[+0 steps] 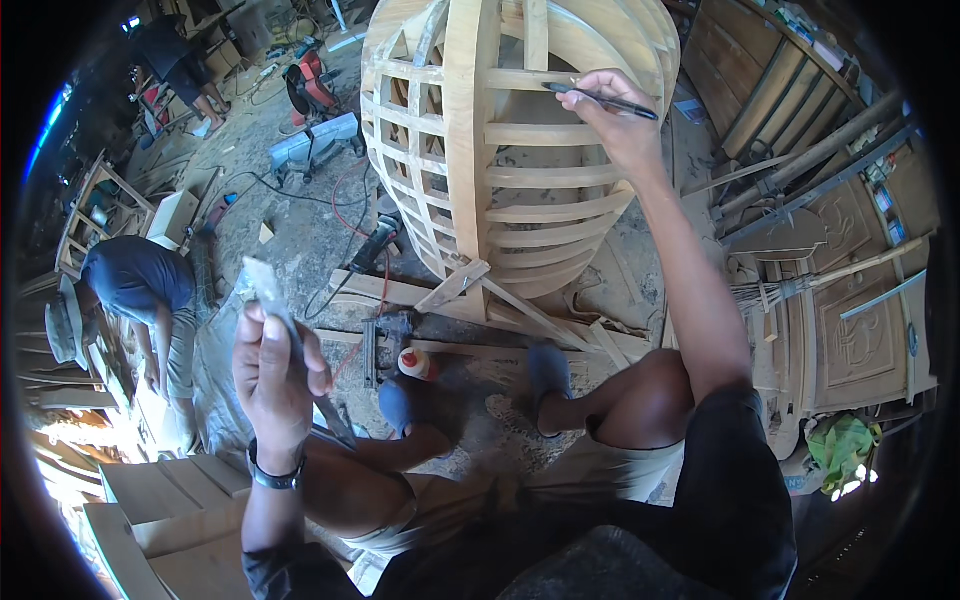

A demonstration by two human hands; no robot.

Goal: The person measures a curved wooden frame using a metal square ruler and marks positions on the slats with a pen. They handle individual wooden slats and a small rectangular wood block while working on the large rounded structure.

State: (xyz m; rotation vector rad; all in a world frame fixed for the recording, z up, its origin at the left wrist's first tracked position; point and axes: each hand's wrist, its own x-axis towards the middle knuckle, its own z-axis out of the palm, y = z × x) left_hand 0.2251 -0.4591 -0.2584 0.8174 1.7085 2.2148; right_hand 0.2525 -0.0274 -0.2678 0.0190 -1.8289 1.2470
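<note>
In front of me stands a large, rounded wooden frame point(466, 150) with a thick upright rib and curved horizontal slats. My right hand point(622, 130) reaches out to its upper part, fingers closed round a dark pen point(635, 107). The pen's tip is at an upper slat point(520, 79); I cannot tell whether it touches. At the lower left, my left hand point(272, 385) is raised, with its fingers wrapped round a long flat tool point(264, 280). A pale, square-ended blade shows above the fingers, and a dark, narrow end below.
Between the frame and my feet lie a white bottle with a red cap point(415, 363), a clamp-like metal tool point(385, 345) and wooden offcuts. Cables cross the floor near a power tool point(380, 240). One person point(140, 280) bends at the left; another point(175, 55) stands farther back. Carved panels point(860, 300) lean at right.
</note>
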